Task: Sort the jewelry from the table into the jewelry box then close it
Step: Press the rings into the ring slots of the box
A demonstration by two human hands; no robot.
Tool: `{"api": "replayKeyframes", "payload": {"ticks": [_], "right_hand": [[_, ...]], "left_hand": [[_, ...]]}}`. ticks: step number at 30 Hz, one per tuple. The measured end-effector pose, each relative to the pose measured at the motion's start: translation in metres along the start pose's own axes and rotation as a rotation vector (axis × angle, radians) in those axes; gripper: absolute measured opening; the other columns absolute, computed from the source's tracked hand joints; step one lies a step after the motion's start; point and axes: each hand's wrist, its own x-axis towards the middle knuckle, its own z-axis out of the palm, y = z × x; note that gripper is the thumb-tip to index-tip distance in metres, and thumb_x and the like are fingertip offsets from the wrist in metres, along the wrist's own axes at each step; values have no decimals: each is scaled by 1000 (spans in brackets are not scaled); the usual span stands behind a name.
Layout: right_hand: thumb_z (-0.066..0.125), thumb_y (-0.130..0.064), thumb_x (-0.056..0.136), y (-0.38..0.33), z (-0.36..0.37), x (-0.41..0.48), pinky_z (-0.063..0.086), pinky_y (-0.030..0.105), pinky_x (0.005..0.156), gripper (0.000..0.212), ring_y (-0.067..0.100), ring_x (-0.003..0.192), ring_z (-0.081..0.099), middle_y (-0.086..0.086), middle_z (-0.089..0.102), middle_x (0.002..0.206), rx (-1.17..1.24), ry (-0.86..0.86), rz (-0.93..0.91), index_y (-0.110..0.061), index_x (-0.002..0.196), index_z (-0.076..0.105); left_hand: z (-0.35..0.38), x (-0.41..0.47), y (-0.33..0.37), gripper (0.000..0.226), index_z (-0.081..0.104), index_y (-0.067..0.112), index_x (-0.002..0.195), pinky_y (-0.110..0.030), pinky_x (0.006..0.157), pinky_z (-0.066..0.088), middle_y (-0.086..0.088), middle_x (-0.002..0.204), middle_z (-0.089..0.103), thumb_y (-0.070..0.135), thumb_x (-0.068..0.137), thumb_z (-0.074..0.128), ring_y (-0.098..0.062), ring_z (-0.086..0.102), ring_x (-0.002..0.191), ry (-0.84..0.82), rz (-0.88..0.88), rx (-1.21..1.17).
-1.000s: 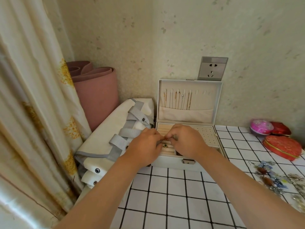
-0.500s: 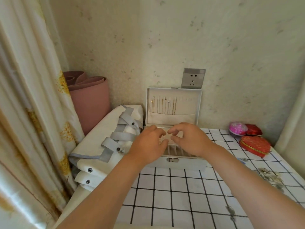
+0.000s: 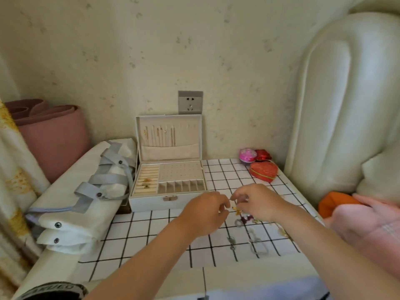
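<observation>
The white jewelry box (image 3: pixel 151 202) stands open at the back of the checked table (image 3: pixel 164 241). Thin chains hang in its raised lid (image 3: pixel 168 135), and a few rings (image 3: pixel 147 183) sit in the left ring rolls. Both hands hover right of the box, over loose jewelry (image 3: pixel 256 245) scattered on the cloth. My right hand (image 3: pixel 259 202) pinches a small gold piece (image 3: pixel 237 211) that dangles below its fingertips. My left hand (image 3: pixel 205 213) has its fingers curled right next to that piece; whether it touches it is unclear.
A red heart-shaped box (image 3: pixel 264 171), a pink round box (image 3: pixel 247 154) and a red pouch (image 3: pixel 263 154) sit at the back right. A white bag with grey straps (image 3: pixel 86 191) lies left of the box. A cream padded headboard (image 3: pixel 346 105) and pink cloth (image 3: pixel 368 226) border the right.
Both hands left the box's ring section and moved right and forward to the loose jewelry. The view swung right. The right hand now has a gold piece.
</observation>
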Motion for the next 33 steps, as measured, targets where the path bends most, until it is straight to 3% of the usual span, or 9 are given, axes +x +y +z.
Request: {"api": "replayKeyframes", "payload": {"ticks": [3, 7, 13, 18, 25, 29, 33], "right_hand": [[66, -20, 91, 14, 2, -12, 40, 11, 65, 21, 0, 85, 61, -15, 67, 92, -83, -36, -6, -34, 105, 74], [69, -17, 89, 31, 6, -24, 36, 4, 60, 17, -6, 76, 59, -20, 63, 81, -51, -74, -4, -30, 98, 76], [75, -26, 86, 43, 9, -26, 52, 23, 84, 15, -1, 90, 63, -21, 63, 84, -17, -107, 7, -32, 100, 76], [72, -26, 88, 41, 13, -21, 48, 17, 73, 10, 1, 91, 65, -20, 68, 87, -40, -106, -9, -30, 95, 77], [68, -36, 91, 35, 15, 2, 54, 32, 82, 16, 10, 93, 65, -11, 70, 100, -72, 174, 11, -31, 106, 73], [64, -48, 90, 29, 20, 12, 46, 27, 61, 25, 10, 71, 62, -8, 66, 73, -163, 181, 11, -27, 77, 71], [64, -40, 90, 22, 25, 20, 45, 26, 65, 15, 12, 86, 65, -12, 71, 89, -204, 155, 15, -31, 92, 76]], "left_hand": [[20, 3, 10, 27, 66, 29, 120, -33, 86, 49, 5, 110, 62, 28, 96, 54, -15, 54, 105, -65, 44, 53], [37, 8, 13, 28, 67, 32, 122, -39, 85, 51, 3, 115, 60, 28, 97, 55, -18, 51, 111, -124, 86, 114], [44, 12, 7, 23, 70, 30, 115, -36, 80, 51, 5, 110, 62, 32, 97, 55, -16, 53, 107, -131, 109, 216], [43, 11, 4, 21, 70, 20, 104, -35, 80, 50, 3, 107, 59, 28, 97, 52, -15, 52, 105, -109, 96, 228], [39, 9, -1, 19, 61, 17, 105, -26, 78, 46, 2, 104, 61, 27, 101, 46, -14, 52, 97, -36, 38, 143], [36, 11, -3, 15, 61, 19, 105, -26, 78, 47, 4, 105, 59, 26, 99, 49, -12, 53, 93, -32, 20, 121], [33, 11, -5, 19, 55, 22, 115, -26, 78, 47, 5, 108, 56, 25, 97, 56, -11, 53, 93, -38, 10, 88]]}}
